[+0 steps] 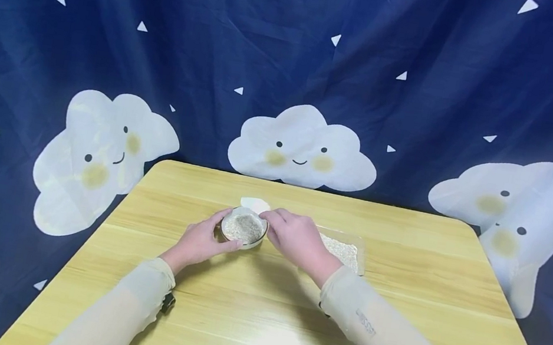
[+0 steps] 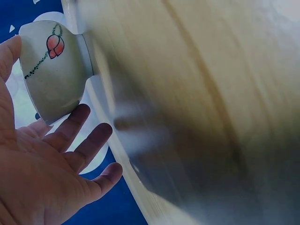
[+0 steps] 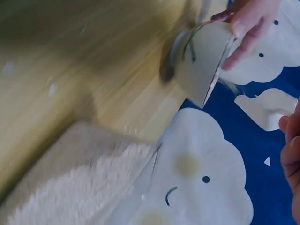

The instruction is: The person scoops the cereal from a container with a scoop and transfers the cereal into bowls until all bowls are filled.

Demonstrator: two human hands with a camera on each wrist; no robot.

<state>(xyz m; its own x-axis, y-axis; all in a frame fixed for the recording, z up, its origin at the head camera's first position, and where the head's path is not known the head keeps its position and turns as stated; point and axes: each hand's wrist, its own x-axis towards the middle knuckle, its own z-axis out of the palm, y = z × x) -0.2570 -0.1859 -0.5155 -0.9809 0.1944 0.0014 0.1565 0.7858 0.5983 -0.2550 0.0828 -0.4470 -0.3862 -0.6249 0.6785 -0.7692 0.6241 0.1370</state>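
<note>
My left hand (image 1: 198, 244) grips a cream bowl (image 2: 56, 75) painted with a red flower and green vine. Its thumb lies at the near rim, with the fingers at the far side. Inside the bowl are pale flakes with a greyish patch (image 1: 245, 229). Just right of the rim is my right hand (image 1: 298, 241), its fingers curled. Between fingers and thumb it pinches a small white piece (image 3: 268, 110) with an angular outline; what kind of thing it is I cannot tell. In the head view that white piece (image 1: 253, 204) shows above the bowl's far edge.
A clear shallow container (image 1: 361, 257) of pale flakes (image 3: 75, 192) stands right of the bowl, partly behind my right hand. Everything is on a wooden table (image 1: 231, 333). A dark blue curtain with clouds (image 1: 302, 146) hangs behind the table's far edge.
</note>
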